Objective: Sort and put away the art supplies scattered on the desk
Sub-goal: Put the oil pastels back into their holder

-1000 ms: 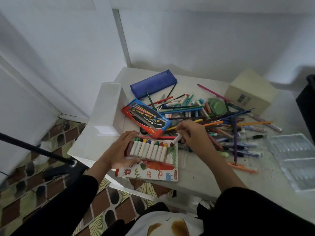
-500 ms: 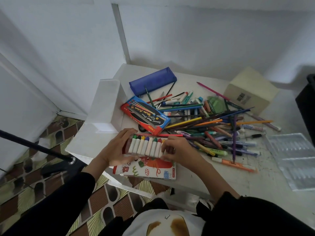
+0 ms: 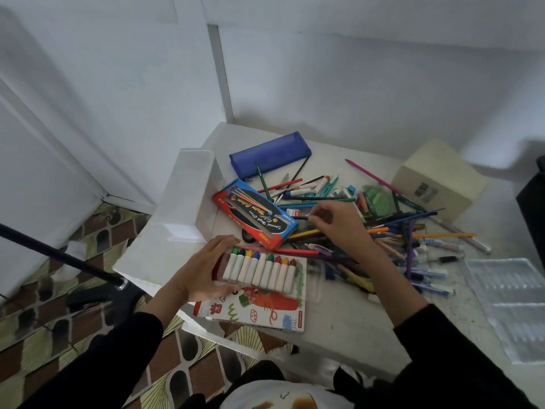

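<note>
Your right hand (image 3: 336, 228) reaches forward with the wrist bent. Its fingers are curled together and pinch a dark pen (image 3: 299, 217) at the left side of the pile of pencils and pens (image 3: 392, 231). Your left hand (image 3: 203, 267) clasps the left end of the marker set (image 3: 259, 270), fingers above and thumb below. The set lies on a cartoon-printed box (image 3: 259, 309) at the front edge of the desk (image 3: 339, 326), just in front of the red and blue paint box (image 3: 253, 214).
</note>
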Available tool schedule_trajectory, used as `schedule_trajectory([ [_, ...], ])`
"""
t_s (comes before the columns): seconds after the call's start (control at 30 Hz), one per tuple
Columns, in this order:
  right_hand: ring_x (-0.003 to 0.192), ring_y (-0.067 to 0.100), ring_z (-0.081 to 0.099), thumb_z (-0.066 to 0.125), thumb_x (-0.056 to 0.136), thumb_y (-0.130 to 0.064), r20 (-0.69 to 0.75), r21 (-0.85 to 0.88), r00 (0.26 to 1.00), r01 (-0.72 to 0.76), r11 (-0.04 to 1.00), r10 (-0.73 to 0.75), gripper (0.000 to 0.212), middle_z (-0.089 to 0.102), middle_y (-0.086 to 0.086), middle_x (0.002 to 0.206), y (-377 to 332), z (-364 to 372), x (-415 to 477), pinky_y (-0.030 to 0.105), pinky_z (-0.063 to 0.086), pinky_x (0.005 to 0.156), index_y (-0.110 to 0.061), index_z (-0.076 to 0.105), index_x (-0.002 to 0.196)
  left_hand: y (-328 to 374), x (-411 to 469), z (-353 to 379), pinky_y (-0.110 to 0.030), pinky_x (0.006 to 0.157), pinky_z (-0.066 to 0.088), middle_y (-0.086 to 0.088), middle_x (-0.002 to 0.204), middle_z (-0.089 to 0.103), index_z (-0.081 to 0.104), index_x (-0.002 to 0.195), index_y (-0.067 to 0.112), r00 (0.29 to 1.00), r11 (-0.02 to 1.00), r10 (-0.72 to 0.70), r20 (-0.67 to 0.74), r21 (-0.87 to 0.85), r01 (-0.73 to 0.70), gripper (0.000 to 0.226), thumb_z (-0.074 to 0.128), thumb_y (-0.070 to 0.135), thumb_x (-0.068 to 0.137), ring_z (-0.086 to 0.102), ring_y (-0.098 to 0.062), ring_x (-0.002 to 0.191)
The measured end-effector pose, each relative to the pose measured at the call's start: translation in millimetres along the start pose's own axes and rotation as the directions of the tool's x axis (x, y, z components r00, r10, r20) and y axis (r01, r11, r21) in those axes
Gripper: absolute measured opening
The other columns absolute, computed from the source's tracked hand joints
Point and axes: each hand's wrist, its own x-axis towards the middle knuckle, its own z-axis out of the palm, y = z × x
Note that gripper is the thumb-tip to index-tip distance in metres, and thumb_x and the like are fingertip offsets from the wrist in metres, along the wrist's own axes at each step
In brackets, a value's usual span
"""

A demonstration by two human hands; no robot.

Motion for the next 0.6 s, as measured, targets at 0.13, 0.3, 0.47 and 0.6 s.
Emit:
schedule_trajectory([
  [0.13, 0.078, 0.013, 0.058, 0.062, 0.086, -0.009, -0.027, -0.146, 0.998, -0.060, 0.987, 0.057, 0.008, 0.066, 0.005, 0.087, 20, -11, 49, 0.023, 0.049, 0.074, -0.008, 0.069, 0.090, 1, 1, 0, -0.041, 0.096, 0.048, 0.007, 0.137, 0.038, 0.030, 0.139, 0.025, 1.000, 1.000, -0.007, 0.004, -0.018, 0.007, 0.093, 0.067, 0.067, 0.065, 0.047, -0.012, 0.117],
  [0.3, 0.096, 0.024, 0.054, 0.056, 0.085, 0.000, 0.101, -0.403, 0.989, -0.057, 0.914, 0.106, 0.023, 0.053, 0.010, 0.109, 42, -4, 102, 0.032, 0.043, 0.084, -0.011, 0.067, 0.101, 5, 2, -1, -0.034, 0.099, 0.045, 0.006, 0.137, 0.039, 0.032, 0.138, 0.025, 1.000, 1.000, 0.003, -0.003, -0.018, -0.003, 0.095, 0.057, 0.079, 0.064, 0.044, -0.009, 0.119],
  [0.47, 0.091, 0.031, 0.056, 0.058, 0.082, 0.007, 0.192, -0.535, 0.971, -0.019, 0.845, 0.143, 0.023, 0.045, 0.013, 0.113, 47, 10, 118, 0.036, 0.047, 0.080, -0.007, 0.068, 0.097, 2, 2, -1, -0.034, 0.101, 0.042, 0.003, 0.139, 0.038, 0.033, 0.140, 0.021, 1.000, 1.000, -0.009, 0.008, -0.011, 0.009, 0.097, 0.057, 0.078, 0.065, 0.043, -0.012, 0.122],
  [0.6, 0.086, 0.030, 0.055, 0.060, 0.082, 0.003, 0.231, -0.562, 0.967, 0.040, 0.826, 0.110, 0.018, 0.046, 0.012, 0.108, 45, 8, 121, 0.036, 0.047, 0.076, -0.009, 0.068, 0.093, -2, 1, 0, -0.038, 0.100, 0.045, 0.005, 0.140, 0.036, 0.031, 0.140, 0.023, 1.000, 1.000, -0.014, 0.017, -0.010, 0.014, 0.093, 0.067, 0.067, 0.066, 0.044, -0.013, 0.122],
])
